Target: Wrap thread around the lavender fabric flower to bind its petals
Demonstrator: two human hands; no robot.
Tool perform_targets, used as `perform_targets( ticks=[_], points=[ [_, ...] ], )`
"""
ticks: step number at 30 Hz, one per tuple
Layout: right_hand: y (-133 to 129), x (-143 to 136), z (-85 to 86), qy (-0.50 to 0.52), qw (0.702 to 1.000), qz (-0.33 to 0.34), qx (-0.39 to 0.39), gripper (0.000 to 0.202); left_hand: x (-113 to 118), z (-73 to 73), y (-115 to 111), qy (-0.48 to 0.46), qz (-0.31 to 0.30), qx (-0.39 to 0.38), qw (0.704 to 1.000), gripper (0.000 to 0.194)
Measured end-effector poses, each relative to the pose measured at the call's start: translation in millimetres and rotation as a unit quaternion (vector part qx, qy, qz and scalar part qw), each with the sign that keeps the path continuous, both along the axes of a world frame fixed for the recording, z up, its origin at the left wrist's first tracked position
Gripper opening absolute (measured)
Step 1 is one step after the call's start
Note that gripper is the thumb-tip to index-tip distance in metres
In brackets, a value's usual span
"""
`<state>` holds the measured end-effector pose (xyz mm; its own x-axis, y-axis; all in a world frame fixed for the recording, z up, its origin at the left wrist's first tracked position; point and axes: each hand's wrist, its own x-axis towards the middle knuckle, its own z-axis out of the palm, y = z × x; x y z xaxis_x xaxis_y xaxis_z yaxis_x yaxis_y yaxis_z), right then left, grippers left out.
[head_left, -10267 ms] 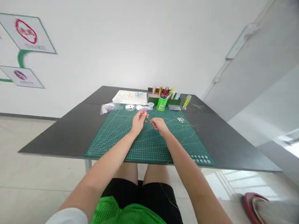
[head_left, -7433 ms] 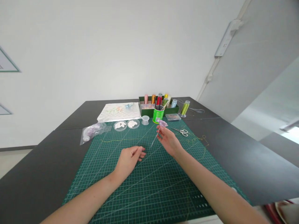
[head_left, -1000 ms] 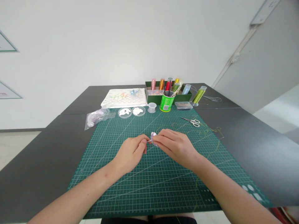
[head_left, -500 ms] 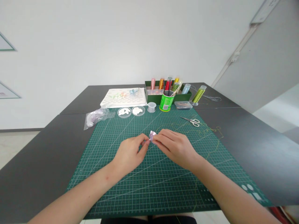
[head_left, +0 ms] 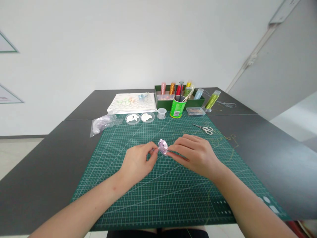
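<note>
A small lilac flower of shiny ribbon or fabric [head_left: 162, 146] is held up over the green cutting mat [head_left: 148, 198], its ruffled petals spread. My left hand [head_left: 140, 160] pinches its narrow base between thumb and forefinger. At the petals' right edge is my right hand [head_left: 195, 153], thumb and fingertips slightly apart and touching or very close to the flower. Thin yellow-green thread [head_left: 232, 145] trails across the mat to the right. White-handled scissors [head_left: 204, 128] lie beyond my right hand.
Along the back stand a green can of tools [head_left: 176, 109], a dark green box of thread spools [head_left: 163, 105], a white tray [head_left: 111, 107], two clear dishes with white pieces [head_left: 133, 118], a stack of small clear tubs [head_left: 161, 113] and a plastic bag [head_left: 102, 124]. An upright green spool [head_left: 213, 99] stands right.
My right hand has moved a little to the right and its fingers have loosened from the flower. More of the petals shows now. My left hand keeps its pinch.
</note>
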<state>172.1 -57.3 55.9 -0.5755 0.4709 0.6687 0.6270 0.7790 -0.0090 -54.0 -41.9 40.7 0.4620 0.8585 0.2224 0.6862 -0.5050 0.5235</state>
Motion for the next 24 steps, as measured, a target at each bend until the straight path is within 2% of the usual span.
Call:
perform_targets(
  ticks=[4, 8, 15, 18, 24],
  points=[
    [-0.3, 6.2, 6.6, -0.016, 1.0, 0.002, -0.007, 0.013, -1.4, -0.9, 0.3, 0.008, -0.001, 0.007, 1.0, 0.02],
    [-1.0, 7.5, 9.3, -0.004, 1.0, -0.002, -0.008, 0.015, -2.4, -1.5, -0.2, 0.031, -0.021, 0.045, 0.998, 0.02],
    [7.7, 9.1, 1.6, 0.071, 0.997, 0.001, -0.022, 0.01, -5.1, -6.2, 0.1, 0.008, -0.115, 0.173, 0.978, 0.021],
    [11.5, 10.3, -1.5, 0.12, 0.991, 0.006, -0.063, 0.008, -5.6, -5.1, -0.9, -0.001, -0.138, 0.213, 0.967, 0.022],
    [16.6, 9.2, -7.5, 0.208, 0.964, 0.001, -0.165, 0.018, -6.2, 2.3, -3.9, 0.011, -0.176, 0.249, 0.952, 0.022]
  ],
)
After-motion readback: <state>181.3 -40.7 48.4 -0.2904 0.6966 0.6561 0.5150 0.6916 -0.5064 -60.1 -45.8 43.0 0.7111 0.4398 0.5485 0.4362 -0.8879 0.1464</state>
